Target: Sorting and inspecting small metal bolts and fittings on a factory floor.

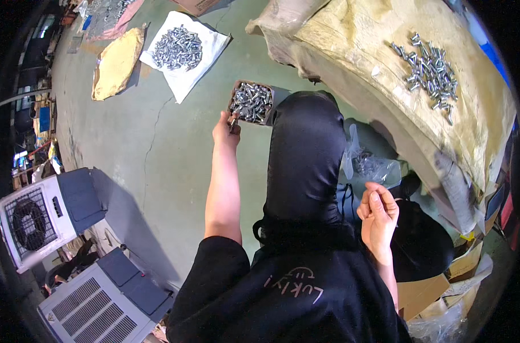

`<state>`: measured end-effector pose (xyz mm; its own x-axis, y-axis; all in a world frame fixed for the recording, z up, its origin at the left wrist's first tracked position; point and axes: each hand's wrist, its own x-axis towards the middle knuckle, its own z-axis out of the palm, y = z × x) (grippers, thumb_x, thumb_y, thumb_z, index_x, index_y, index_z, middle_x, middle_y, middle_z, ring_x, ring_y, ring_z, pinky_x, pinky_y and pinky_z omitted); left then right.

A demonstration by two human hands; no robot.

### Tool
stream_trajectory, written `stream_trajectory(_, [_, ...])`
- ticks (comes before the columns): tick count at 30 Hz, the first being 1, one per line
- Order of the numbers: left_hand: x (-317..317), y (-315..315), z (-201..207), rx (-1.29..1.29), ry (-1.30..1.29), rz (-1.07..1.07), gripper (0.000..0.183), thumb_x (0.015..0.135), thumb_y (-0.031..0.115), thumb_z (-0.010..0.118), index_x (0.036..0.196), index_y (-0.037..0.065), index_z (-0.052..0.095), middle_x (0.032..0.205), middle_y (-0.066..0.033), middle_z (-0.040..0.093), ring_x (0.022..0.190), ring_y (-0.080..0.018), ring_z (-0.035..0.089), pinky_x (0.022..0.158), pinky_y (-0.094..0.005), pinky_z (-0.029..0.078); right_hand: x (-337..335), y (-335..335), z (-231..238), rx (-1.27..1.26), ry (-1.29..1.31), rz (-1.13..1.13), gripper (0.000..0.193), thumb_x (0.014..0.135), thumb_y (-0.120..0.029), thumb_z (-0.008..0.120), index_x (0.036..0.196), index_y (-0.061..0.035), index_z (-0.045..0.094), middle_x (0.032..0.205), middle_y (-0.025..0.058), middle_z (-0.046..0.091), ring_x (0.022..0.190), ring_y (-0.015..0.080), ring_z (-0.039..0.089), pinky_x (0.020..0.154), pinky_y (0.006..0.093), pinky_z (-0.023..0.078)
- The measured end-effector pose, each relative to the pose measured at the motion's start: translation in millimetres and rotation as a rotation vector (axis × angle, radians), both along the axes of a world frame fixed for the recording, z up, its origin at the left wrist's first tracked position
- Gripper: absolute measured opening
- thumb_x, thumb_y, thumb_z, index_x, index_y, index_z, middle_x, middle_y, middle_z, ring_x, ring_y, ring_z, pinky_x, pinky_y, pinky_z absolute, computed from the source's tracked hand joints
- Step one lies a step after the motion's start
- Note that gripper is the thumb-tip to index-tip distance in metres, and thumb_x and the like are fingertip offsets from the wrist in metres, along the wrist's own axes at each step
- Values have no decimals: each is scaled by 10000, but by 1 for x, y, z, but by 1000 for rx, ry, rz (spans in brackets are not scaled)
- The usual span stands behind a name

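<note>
My left hand reaches forward to the near left corner of a small open box on the floor. Its fingers close on a small metal piece that looks like a bolt. Shiny metal bolts fill the box close to the rim. On the right, my right hand is raised beside my dark-clothed leg, palm up. Its fingers curl in against the thumb; whatever they hold, if anything, is too small to make out. Beyond that hand lies a clear plastic bag with metal parts in it.
A table draped in yellowish cloth stands at the right, with loose bolts on it. A white sheet on the floor bears more bolts, beside a yellow flattened sack. Two boxy cooler units stand at the left; cardboard lies lower right.
</note>
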<state>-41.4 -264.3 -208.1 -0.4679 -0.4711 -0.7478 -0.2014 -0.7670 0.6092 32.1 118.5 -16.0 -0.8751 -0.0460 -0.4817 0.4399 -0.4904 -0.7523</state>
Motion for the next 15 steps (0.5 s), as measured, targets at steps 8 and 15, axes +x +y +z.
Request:
stream_trajectory(8, [34, 64, 166, 167, 450, -193, 338, 806, -12, 409, 1142, -46, 415, 987, -197, 528, 649, -139, 545, 382, -159, 350, -4, -14, 1, 15, 83, 113, 184, 846, -76, 527, 991, 35, 548, 618, -19, 450, 507, 40, 323, 454, 188, 246])
stream_trajectory(15, [59, 204, 234, -121, 488, -944, 270, 856, 31, 439, 1124, -3, 456, 950, -109, 567, 672, -91, 548, 504, -182, 431, 3, -14, 18, 149, 283, 362, 344, 737, -76, 664, 1039, 9, 522, 809, -22, 506, 622, 26, 411, 575, 151, 349])
